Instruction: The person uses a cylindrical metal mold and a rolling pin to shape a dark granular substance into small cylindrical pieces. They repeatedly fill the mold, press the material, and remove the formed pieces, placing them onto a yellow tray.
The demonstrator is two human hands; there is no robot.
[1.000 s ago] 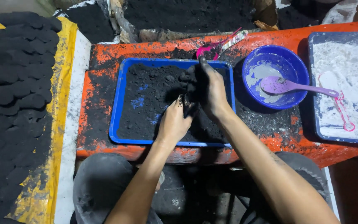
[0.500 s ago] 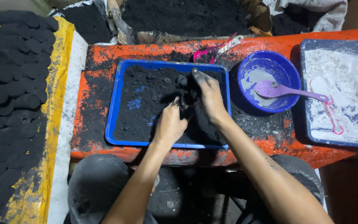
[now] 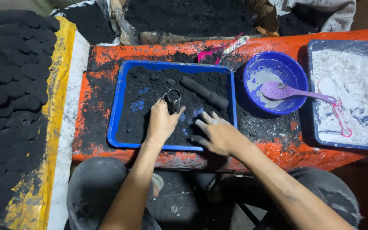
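My left hand (image 3: 162,122) grips a short metal tube (image 3: 173,99), standing upright in the black powder of a blue tray (image 3: 115,115). My right hand (image 3: 217,133) lies spread with fingers apart over the powder at the tray's near right corner, holding nothing. A black rod-shaped pestle (image 3: 204,92) lies diagonally on the powder beyond my right hand, apart from both hands.
The tray sits on an orange table (image 3: 277,147). To the right stand a blue bowl (image 3: 256,70) with a purple spoon (image 3: 294,92) and a tray of white powder (image 3: 350,81). A pink scoop (image 3: 211,53) lies behind. Several black briquettes (image 3: 9,85) lie on yellow sheeting at left.
My right hand let go of the black rod, which now lies on the powder, and drew back to the near right corner. My left hand shifted left with the tube.
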